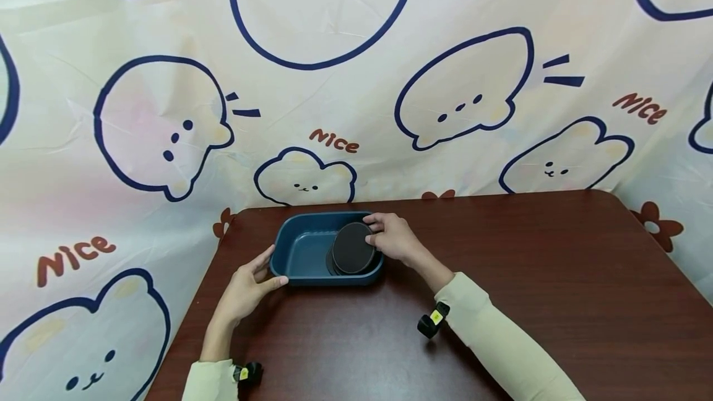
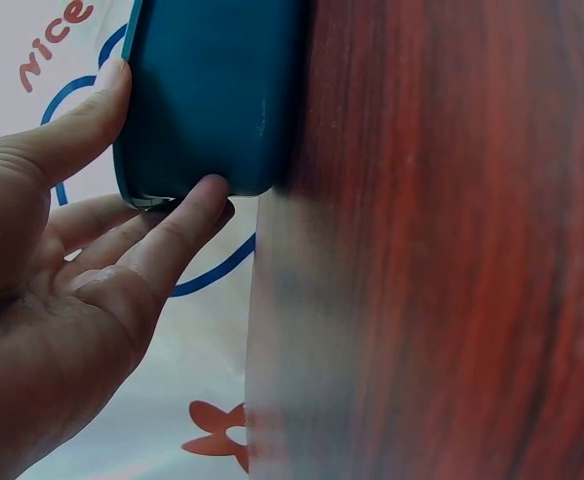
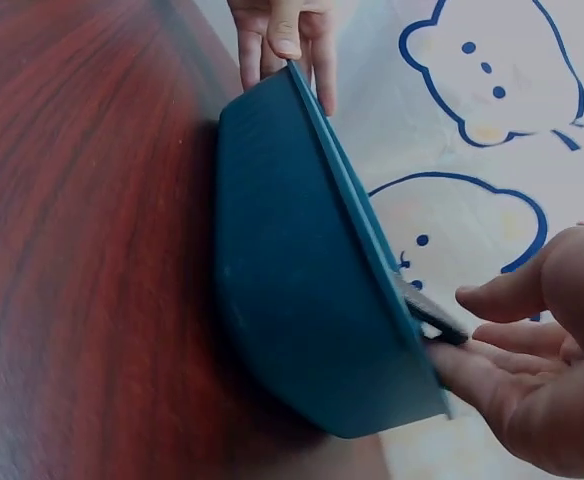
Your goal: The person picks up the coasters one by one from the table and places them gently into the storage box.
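Observation:
A blue rectangular basin (image 1: 303, 265) stands on the table near its back left edge. Inside its right end lies a flat black round disc (image 1: 353, 249), with another dark round edge (image 1: 330, 262) partly showing beneath it. My right hand (image 1: 394, 239) pinches the disc's right edge at the basin's rim; in the right wrist view the black disc (image 3: 434, 312) sits tilted between thumb and fingers. At the other end my left hand (image 1: 247, 286) holds the basin's front left corner, thumb on the rim and fingers along the end wall. The basin hides part of the disc in the right wrist view.
The dark reddish-brown table (image 1: 529, 277) extends to the right and toward me. Behind and beside it hangs a pale cloth (image 1: 334, 110) printed with cartoon bears. Small black devices (image 1: 433, 320) are strapped at both wrists.

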The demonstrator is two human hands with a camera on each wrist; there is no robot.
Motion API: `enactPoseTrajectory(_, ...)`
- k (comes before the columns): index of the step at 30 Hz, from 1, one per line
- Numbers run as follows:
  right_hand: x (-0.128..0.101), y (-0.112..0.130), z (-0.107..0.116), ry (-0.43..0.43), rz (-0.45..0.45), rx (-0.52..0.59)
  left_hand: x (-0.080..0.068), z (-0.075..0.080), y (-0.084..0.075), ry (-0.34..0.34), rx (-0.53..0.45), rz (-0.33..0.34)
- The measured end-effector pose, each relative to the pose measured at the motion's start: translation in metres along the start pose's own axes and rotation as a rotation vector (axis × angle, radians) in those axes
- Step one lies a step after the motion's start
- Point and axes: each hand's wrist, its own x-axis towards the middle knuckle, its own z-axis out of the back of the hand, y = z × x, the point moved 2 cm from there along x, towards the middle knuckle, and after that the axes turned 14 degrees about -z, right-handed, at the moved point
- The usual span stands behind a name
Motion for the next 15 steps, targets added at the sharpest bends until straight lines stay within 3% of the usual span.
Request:
enactPoseTrajectory(6,-0.012,0.006,0.009,-0.074,0.184,-0.221,0.001,-0.001,0.001,-0.003,-0.010,0.000)
enactPoseTrajectory(15,-0.032,-0.012,0.029,-0.138,0.234,-0.212,0.000,0.003,-0.003,-0.002,0.047,0.002)
